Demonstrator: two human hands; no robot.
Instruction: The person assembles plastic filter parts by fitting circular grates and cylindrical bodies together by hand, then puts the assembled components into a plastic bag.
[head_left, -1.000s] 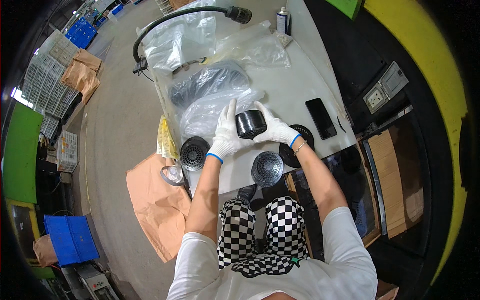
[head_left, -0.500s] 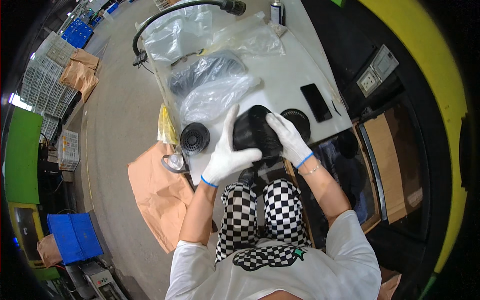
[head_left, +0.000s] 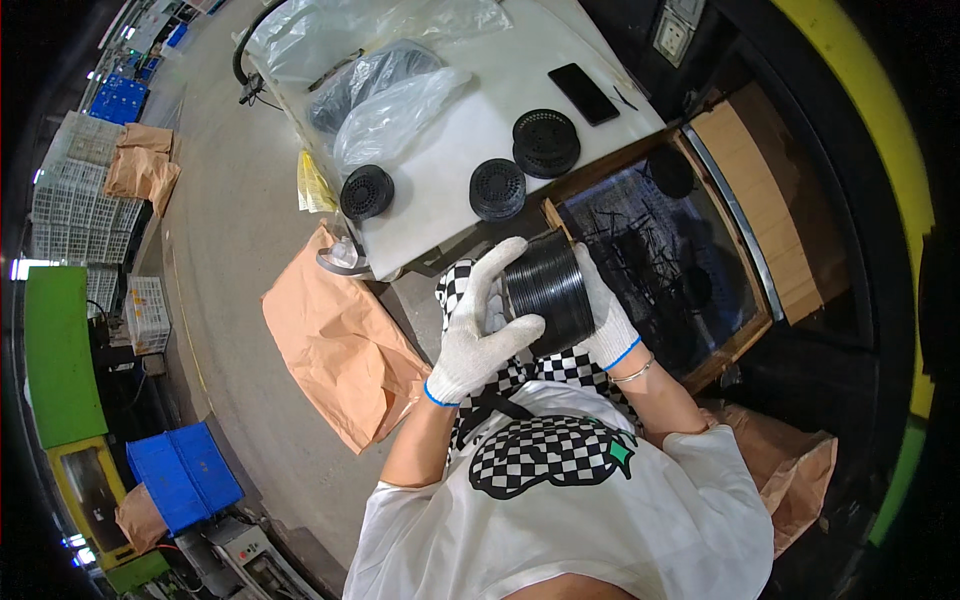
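Observation:
A thick stack of black round parts with finely ridged sides [head_left: 552,292] is held between my two gloved hands, above my lap and just off the table's near edge. My left hand [head_left: 482,335] closes round its left end, thumb on the near side and fingers beyond. My right hand [head_left: 606,312] presses against its right side, partly hidden behind it. On the white table [head_left: 432,215] lie black perforated round parts: one stack at the left [head_left: 367,192], one in the middle [head_left: 498,188] and a wider one at the right [head_left: 546,142].
Clear plastic bags [head_left: 395,115] cover the table's far left, and a black phone [head_left: 583,94] lies at the right. A wood-framed box [head_left: 660,270] with black scraps stands right of my hands. Brown paper [head_left: 340,340] hangs at the left; a blue crate [head_left: 185,475] is farther off.
My hands have drawn the black stack back from the table edge toward my body and turned it onto its side. The middle round part now shows on the table. The view has shifted.

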